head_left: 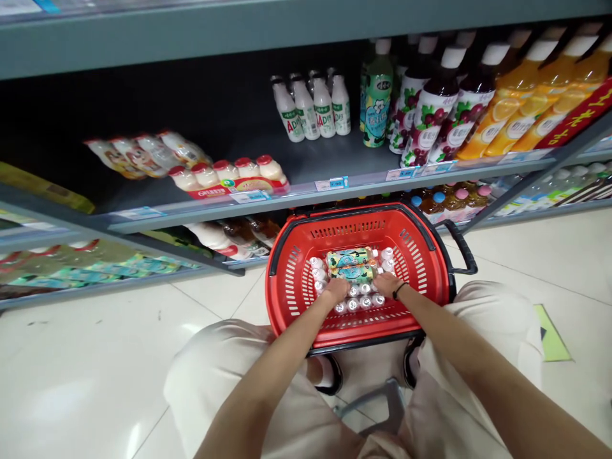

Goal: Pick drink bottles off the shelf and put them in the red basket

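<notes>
Crouched on the floor [95, 357], a person closes the left hand [337, 290] and the right hand [387, 284] on the two ends of a pack [359, 301] of small foil-capped bottles lying in a red basket [287, 287]. The film-wrapped pack looks light but slick and likely sags in the middle. A hold at both ends, under the bottles rather than by the loose wrap, seems safest. Other packs [351, 258] lie just behind it. Beyond, a shelf [306, 191] carries milk drinks [315, 108] and juice bottles [516, 102].
</notes>
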